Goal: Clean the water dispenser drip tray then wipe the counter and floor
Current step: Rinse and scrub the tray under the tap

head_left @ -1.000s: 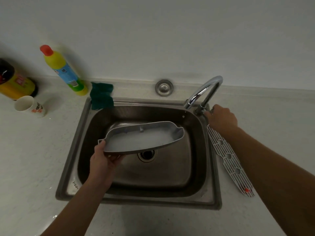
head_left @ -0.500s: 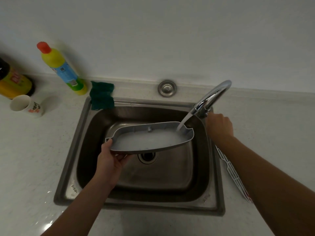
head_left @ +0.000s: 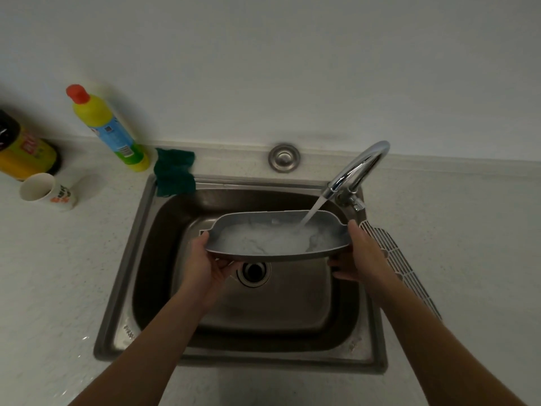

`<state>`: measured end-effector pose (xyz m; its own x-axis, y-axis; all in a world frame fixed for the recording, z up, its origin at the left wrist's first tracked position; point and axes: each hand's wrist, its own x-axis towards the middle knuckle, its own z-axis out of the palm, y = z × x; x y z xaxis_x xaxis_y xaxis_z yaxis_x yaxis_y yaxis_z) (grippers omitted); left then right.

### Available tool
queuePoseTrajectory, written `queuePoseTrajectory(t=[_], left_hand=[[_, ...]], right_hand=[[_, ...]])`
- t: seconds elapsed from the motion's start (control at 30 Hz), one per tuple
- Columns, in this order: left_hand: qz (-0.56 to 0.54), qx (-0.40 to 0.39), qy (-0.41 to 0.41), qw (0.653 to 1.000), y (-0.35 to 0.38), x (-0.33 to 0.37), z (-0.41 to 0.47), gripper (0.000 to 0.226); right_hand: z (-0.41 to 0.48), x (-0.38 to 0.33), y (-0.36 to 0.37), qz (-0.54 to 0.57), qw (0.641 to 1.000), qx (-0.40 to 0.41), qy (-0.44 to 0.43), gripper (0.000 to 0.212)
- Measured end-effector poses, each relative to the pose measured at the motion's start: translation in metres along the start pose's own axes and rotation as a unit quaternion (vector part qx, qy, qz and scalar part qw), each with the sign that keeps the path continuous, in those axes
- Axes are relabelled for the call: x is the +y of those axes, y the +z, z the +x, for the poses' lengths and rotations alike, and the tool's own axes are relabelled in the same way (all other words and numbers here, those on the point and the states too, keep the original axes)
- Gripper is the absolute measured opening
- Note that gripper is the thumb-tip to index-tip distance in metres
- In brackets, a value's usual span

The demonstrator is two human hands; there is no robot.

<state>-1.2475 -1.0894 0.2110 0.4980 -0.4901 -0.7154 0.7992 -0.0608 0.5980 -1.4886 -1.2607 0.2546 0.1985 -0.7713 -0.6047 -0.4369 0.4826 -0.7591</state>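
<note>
Drip tray: the grey drip tray (head_left: 278,237) was held level over the sink (head_left: 146,259) basin, between the two hands, above the drain (head_left: 254,271).
Left hand: the left hand (head_left: 205,263) gripped the tray's left end, thumb over the rim, fingers curled underneath.
Right hand: the right hand (head_left: 358,256) clasped the tray's right end, thumb along the rim and fingers under the base.
Water: a stream of water (head_left: 314,209) ran from the tap (head_left: 358,168) into the tray just inside the right hand; foamy white water spread across the tray floor.
Tap: the chrome tap stood beyond the right hand, at the sink's far right corner.
Grille: a white slotted grille (head_left: 395,259) lay on the surface just outside the right hand, partly hidden by that forearm.
Cloth: a green cloth (head_left: 175,172) hung over the sink's far left corner, beyond the left hand.
Bottle: a yellow bottle (head_left: 108,127) with a red cap stood beside the cloth, farther left.
Cup: a white cup (head_left: 48,191) sat on the surface well to the left of the left hand, with a dark and yellow container (head_left: 23,150) just behind it.
Surface: the pale speckled surface (head_left: 58,273) surrounded the sink on all sides.
</note>
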Motion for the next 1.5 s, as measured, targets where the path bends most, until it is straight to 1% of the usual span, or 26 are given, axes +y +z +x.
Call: queuePoseTrajectory(t=[0.07, 0.13, 0.2, 0.27, 0.37, 0.47, 0.57, 0.6, 0.63, 0.7, 0.73, 0.77, 0.83, 0.87, 0.9, 0.97, 1.03, 1.07, 1.13, 1.23, 1.3, 1.37, 1.43, 1.5], left_hand=[[0.001, -0.018, -0.017, 1.0, 0.008, -0.005, 0.006, 0.043], [0.03, -0.029, -0.023, 0.999, 0.014, -0.011, 0.013, 0.044], [0.089, -0.011, -0.021, 0.996, 0.02, -0.018, 0.021, 0.041], [0.146, 0.006, -0.021, 0.989, 0.023, -0.025, 0.028, 0.04], [0.219, 0.006, -0.005, 0.976, 0.022, -0.027, 0.033, 0.041], [0.309, 0.006, 0.047, 0.95, 0.021, -0.019, 0.029, 0.039], [0.364, 0.021, 0.118, 0.924, 0.016, -0.005, 0.02, 0.038], [0.366, 0.019, 0.143, 0.919, 0.013, 0.0, 0.016, 0.036], [0.361, 0.011, 0.168, 0.917, 0.008, 0.005, 0.013, 0.035], [0.335, -0.006, 0.202, 0.92, -0.002, 0.014, 0.006, 0.033], [0.327, -0.014, 0.21, 0.921, -0.006, 0.017, 0.003, 0.036], [0.32, -0.02, 0.214, 0.923, -0.011, 0.019, 0.001, 0.039], [0.307, -0.032, 0.207, 0.928, -0.017, 0.021, 0.0, 0.044], [0.306, -0.039, 0.203, 0.929, -0.02, 0.021, 0.0, 0.046], [0.302, -0.047, 0.198, 0.931, -0.021, 0.021, -0.001, 0.047], [0.267, -0.06, 0.182, 0.945, -0.022, 0.017, 0.001, 0.044], [0.222, -0.049, 0.154, 0.962, -0.019, 0.009, 0.003, 0.045], [0.199, -0.038, 0.134, 0.97, -0.017, 0.005, 0.005, 0.045], [0.162, -0.032, 0.098, 0.981, -0.012, -0.002, 0.008, 0.043], [0.132, -0.036, 0.06, 0.989, -0.005, -0.008, 0.012, 0.039], [0.123, -0.026, 0.054, 0.991, -0.003, -0.01, 0.013, 0.039], [0.115, -0.004, 0.06, 0.992, -0.003, -0.009, 0.012, 0.038], [0.115, 0.013, 0.077, 0.99, -0.006, -0.004, 0.007, 0.039], [0.136, 0.006, 0.11, 0.985, -0.011, 0.002, -0.001, 0.043]], right_hand=[[-0.01, -0.003, -0.002, 0.016, 0.999, 0.025, -0.023, 0.027], [-0.016, -0.008, -0.008, -0.004, 0.996, 0.064, -0.064, 0.028], [-0.021, -0.013, -0.016, -0.021, 0.99, 0.088, -0.109, 0.03], [-0.024, -0.017, -0.02, -0.024, 0.986, 0.098, -0.137, 0.032], [-0.024, -0.014, -0.025, -0.032, 0.983, 0.108, -0.143, 0.03], [-0.021, -0.004, -0.023, -0.042, 0.985, 0.105, -0.134, 0.027], [-0.012, 0.002, -0.016, 0.035, 0.992, 0.081, -0.086, 0.016], [-0.008, 0.005, -0.015, 0.039, 0.994, 0.071, -0.069, 0.011], [-0.004, 0.005, -0.011, 0.056, 0.996, 0.058, -0.04, 0.015], [0.0, 0.006, -0.002, 0.066, 0.997, 0.029, -0.017, 0.046], [0.002, 0.005, 0.002, 0.077, 0.997, 0.019, -0.019, 0.05], [0.004, 0.004, 0.006, 0.099, 0.995, 0.027, -0.014, 0.045], [0.006, 0.001, 0.012, 0.156, 0.987, 0.025, 0.024, 0.028], [0.007, -0.002, 0.015, 0.153, 0.987, 0.034, 0.017, 0.021], [0.006, -0.006, 0.017, 0.14, 0.99, 0.032, -0.004, 0.023], [0.002, -0.014, 0.02, 0.134, 0.989, 0.036, -0.046, 0.037], [0.0, -0.015, 0.02, 0.1, 0.99, 0.048, -0.091, 0.052], [-0.001, -0.015, 0.02, 0.095, 0.988, 0.066, -0.098, 0.054], [-0.005, -0.015, 0.018, 0.078, 0.985, 0.094, -0.123, 0.046], [-0.009, -0.015, 0.016, 0.044, 0.981, 0.103, -0.157, 0.041], [-0.009, -0.013, 0.015, 0.033, 0.982, 0.101, -0.157, 0.042], [-0.01, -0.011, 0.016, 0.041, 0.984, 0.091, -0.145, 0.048], [-0.007, -0.008, 0.018, 0.089, 0.985, 0.086, -0.121, 0.052], [-0.002, -0.004, 0.022, 0.158, 0.979, 0.084, -0.096, 0.048]])
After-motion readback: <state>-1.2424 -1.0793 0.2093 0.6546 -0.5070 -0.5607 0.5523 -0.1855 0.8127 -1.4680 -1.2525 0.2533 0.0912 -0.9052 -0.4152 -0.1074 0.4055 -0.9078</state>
